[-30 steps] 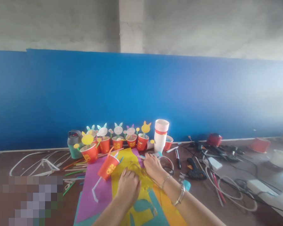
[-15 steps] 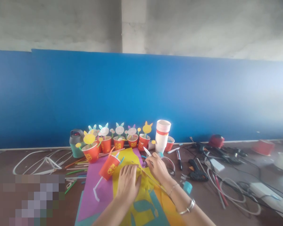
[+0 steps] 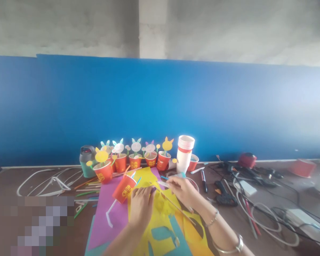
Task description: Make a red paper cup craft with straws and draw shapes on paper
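My left hand [image 3: 142, 203] rests over the yellow paper [image 3: 160, 245], its thumb and fingers closed at a small dark purple piece [image 3: 153, 190]. A thin brown stick [image 3: 176, 207] slants from near those fingertips down under my right wrist. My right hand [image 3: 181, 190] pinches a pale, pen-like tool [image 3: 164, 184], whose tip points toward my left fingers; its exact kind is blurred. Just left of my left hand, a red paper cup [image 3: 124, 188] lies tilted on purple paper [image 3: 106, 213], with straws in it and a bent white straw beneath.
Behind stand several red cups [image 3: 135, 162] with paper animal heads, and a tall stack of white cups [image 3: 184, 154]. To the right are a marker [image 3: 204, 181], a black glue gun [image 3: 225, 195] and tangled cables [image 3: 266, 213]. Loose straws [image 3: 86, 193] and a green bottle [image 3: 87, 167] are left.
My right hand has moved slightly right and down, and its pale tool has tipped from upright-slanted to nearly flat. My left thumb has drawn in, and the purple piece now shows at my left fingertips.
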